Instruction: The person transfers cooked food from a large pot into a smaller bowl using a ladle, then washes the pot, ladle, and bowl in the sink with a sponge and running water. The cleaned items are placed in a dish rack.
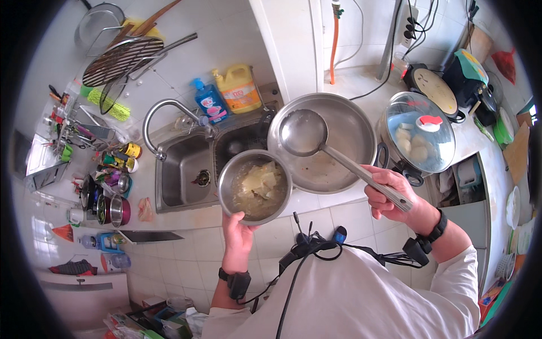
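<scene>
My left hand [239, 233] grips the near rim of a steel bowl [223, 190], which holds pale yellowish slices in cloudy liquid [260, 182]. The bowl is above the counter's front edge, beside the sink. My right hand [389, 193] is closed round the handle of a large steel ladle [304, 132]. The ladle's round head is over the left part of a wide steel pan [347, 114], whose bottom shows a thin film and small bits. Whether the ladle touches the pan, I cannot tell.
Left of the pan lies a double sink [186, 169] with a curved faucet [159, 106]. Behind it stand a blue soap bottle [210, 101] and a yellow detergent jug [239, 91]. To the right, a glass-lidded pot [417, 131] stands near a round electric griddle [432, 89].
</scene>
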The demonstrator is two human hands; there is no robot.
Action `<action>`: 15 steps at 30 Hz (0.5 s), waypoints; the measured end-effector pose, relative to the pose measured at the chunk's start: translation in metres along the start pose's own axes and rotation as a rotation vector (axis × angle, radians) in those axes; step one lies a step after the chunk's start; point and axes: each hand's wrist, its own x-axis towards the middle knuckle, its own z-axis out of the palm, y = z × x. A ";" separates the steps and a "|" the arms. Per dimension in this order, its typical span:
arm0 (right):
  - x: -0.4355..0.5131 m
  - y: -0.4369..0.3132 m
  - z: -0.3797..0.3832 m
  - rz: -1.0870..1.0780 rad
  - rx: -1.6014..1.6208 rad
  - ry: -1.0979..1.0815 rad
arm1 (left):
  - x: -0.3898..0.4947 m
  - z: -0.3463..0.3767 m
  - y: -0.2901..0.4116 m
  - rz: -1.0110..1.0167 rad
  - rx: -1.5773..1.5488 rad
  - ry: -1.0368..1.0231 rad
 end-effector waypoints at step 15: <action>0.001 0.041 0.035 -0.445 -1.658 -0.257 | 0.011 0.024 0.007 0.019 -0.017 -0.050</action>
